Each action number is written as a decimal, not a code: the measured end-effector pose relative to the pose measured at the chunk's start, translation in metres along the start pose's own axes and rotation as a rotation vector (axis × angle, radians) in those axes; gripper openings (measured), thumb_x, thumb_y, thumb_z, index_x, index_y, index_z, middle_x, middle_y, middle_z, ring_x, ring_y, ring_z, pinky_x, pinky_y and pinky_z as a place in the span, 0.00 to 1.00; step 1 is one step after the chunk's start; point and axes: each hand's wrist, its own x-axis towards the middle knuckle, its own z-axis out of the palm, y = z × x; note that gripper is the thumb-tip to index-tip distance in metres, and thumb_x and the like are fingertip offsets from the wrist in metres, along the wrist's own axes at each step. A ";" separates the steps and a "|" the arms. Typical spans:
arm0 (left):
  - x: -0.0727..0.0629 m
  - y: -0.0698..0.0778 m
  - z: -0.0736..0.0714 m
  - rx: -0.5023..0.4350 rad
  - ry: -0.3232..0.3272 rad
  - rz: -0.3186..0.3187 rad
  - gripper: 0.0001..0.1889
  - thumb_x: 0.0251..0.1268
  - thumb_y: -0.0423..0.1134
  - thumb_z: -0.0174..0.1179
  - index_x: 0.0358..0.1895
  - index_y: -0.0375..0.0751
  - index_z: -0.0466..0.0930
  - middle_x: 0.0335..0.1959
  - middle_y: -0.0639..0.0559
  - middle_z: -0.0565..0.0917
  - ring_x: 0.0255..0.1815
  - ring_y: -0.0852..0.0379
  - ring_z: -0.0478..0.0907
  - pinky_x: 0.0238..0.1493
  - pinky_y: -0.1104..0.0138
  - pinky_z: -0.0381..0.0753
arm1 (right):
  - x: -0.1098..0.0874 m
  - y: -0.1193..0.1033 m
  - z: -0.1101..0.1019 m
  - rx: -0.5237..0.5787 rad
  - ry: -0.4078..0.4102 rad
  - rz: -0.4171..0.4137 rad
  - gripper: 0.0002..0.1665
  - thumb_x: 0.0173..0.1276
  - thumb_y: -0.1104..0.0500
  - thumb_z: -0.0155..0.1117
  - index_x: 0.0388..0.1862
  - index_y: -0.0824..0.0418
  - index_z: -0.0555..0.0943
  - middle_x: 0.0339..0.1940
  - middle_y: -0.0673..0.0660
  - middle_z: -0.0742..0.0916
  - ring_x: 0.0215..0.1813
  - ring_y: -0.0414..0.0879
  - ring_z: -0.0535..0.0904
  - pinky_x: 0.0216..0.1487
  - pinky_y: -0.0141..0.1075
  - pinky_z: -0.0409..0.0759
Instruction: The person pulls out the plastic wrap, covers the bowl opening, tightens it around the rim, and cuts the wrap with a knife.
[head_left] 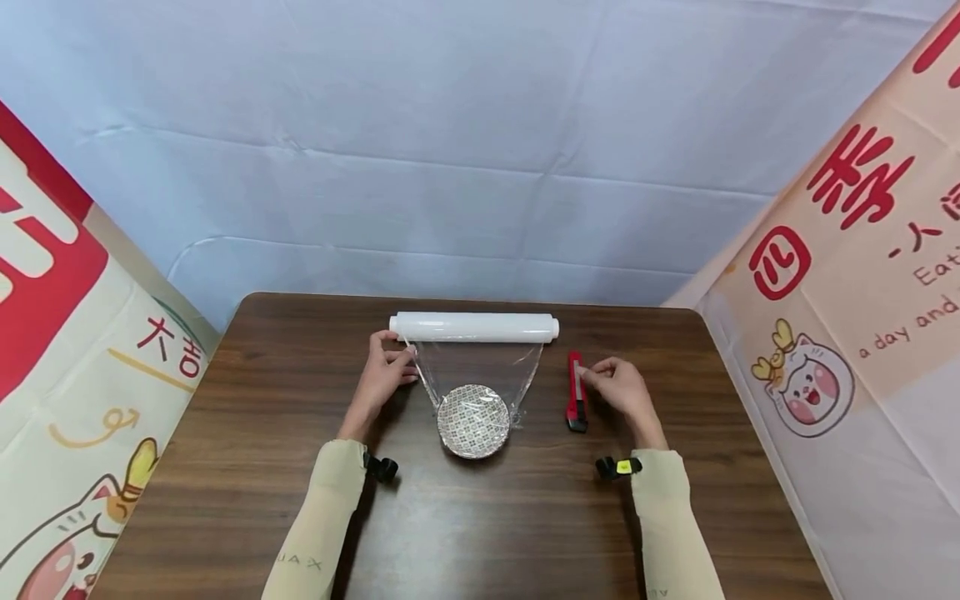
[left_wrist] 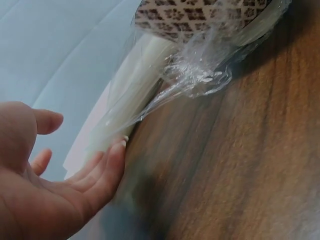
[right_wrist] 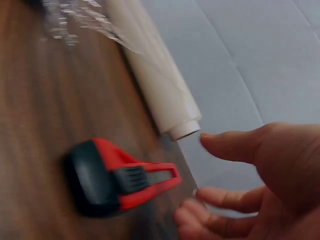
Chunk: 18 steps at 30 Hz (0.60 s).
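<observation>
A white roll of cling film (head_left: pixel 474 327) lies across the back of the table. From it a clear sheet of film (head_left: pixel 480 360) stretches over a round patterned bowl (head_left: pixel 473 422), bunched at the bowl's sides. My left hand (head_left: pixel 386 371) is at the roll's left end; in the left wrist view its fairly straight fingertips (left_wrist: pixel 120 142) are right at the roll and the film's edge. To the right lies a red and black utility knife (head_left: pixel 576 392). Beside it my right hand (head_left: pixel 618 385) has thumb and fingers apart, with nothing between them in the right wrist view.
The dark wooden table (head_left: pixel 495 533) backs onto a pale cloth wall (head_left: pixel 450 167). Printed banners hang on both sides, one at the left (head_left: pixel 150 392) and one at the right (head_left: pixel 862 317). A black strap with a small camera (head_left: pixel 618 468) sits at each wrist.
</observation>
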 end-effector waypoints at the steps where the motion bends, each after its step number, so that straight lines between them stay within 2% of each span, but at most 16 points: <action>1: 0.001 0.000 0.000 0.003 -0.012 0.006 0.27 0.82 0.43 0.57 0.73 0.45 0.53 0.57 0.31 0.81 0.40 0.49 0.89 0.50 0.56 0.92 | -0.004 0.001 0.004 -0.030 0.000 0.001 0.36 0.75 0.38 0.65 0.61 0.69 0.76 0.52 0.68 0.86 0.49 0.58 0.82 0.46 0.44 0.81; 4: 0.005 0.001 -0.001 0.004 -0.038 0.014 0.26 0.83 0.42 0.56 0.73 0.46 0.54 0.58 0.30 0.82 0.41 0.49 0.90 0.51 0.56 0.92 | -0.014 0.004 0.017 -0.131 0.016 0.000 0.45 0.72 0.36 0.68 0.66 0.73 0.71 0.57 0.73 0.84 0.52 0.60 0.83 0.49 0.49 0.83; 6: 0.007 0.002 -0.001 0.005 -0.058 0.014 0.26 0.83 0.42 0.55 0.74 0.48 0.55 0.59 0.29 0.82 0.42 0.49 0.90 0.52 0.56 0.92 | -0.021 0.004 0.026 -0.169 0.038 0.002 0.49 0.69 0.36 0.72 0.65 0.75 0.70 0.55 0.74 0.83 0.47 0.61 0.83 0.43 0.49 0.84; 11: 0.014 0.003 0.001 -0.007 -0.096 0.014 0.28 0.84 0.40 0.54 0.79 0.49 0.55 0.61 0.29 0.82 0.47 0.49 0.91 0.55 0.56 0.91 | -0.030 0.006 0.040 -0.219 0.104 0.000 0.44 0.66 0.39 0.76 0.62 0.72 0.71 0.41 0.68 0.86 0.31 0.53 0.79 0.25 0.40 0.75; 15: 0.021 0.001 0.005 -0.063 -0.132 0.017 0.28 0.85 0.37 0.52 0.80 0.47 0.54 0.65 0.29 0.81 0.50 0.51 0.91 0.57 0.59 0.90 | -0.032 0.007 0.042 -0.229 0.124 -0.017 0.41 0.68 0.43 0.75 0.65 0.71 0.72 0.41 0.67 0.87 0.31 0.52 0.79 0.25 0.38 0.72; 18: 0.023 0.002 0.008 -0.097 -0.143 0.007 0.28 0.85 0.36 0.51 0.81 0.48 0.54 0.67 0.30 0.81 0.49 0.54 0.91 0.56 0.62 0.90 | -0.033 0.008 0.041 -0.227 0.123 -0.025 0.38 0.69 0.45 0.73 0.63 0.70 0.73 0.40 0.66 0.86 0.32 0.53 0.79 0.27 0.38 0.73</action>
